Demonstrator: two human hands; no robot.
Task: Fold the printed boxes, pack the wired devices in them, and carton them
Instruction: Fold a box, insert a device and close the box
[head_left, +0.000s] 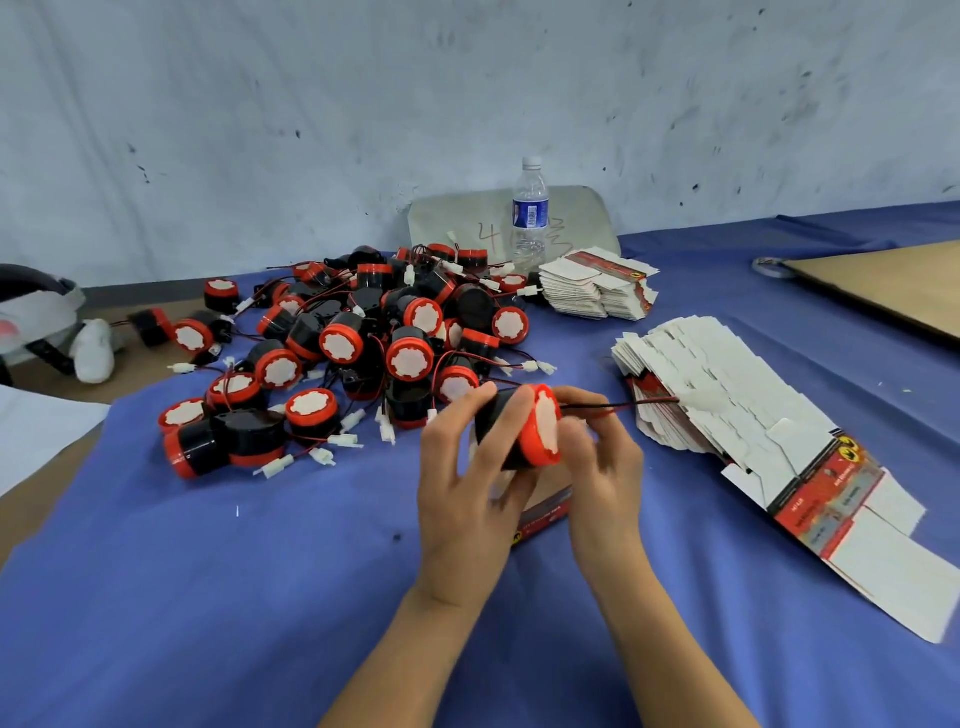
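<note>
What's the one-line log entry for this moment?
left hand: grips wired device | right hand: pinches wire | printed box: beneath hands, device not yet inside

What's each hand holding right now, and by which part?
Left hand grips one wired device round its black body. Right hand appears to pinch that device's wire beside the red cap.

Both arms reach forward, hands close together: left hand grips a device, right hand pinches its wire
</note>
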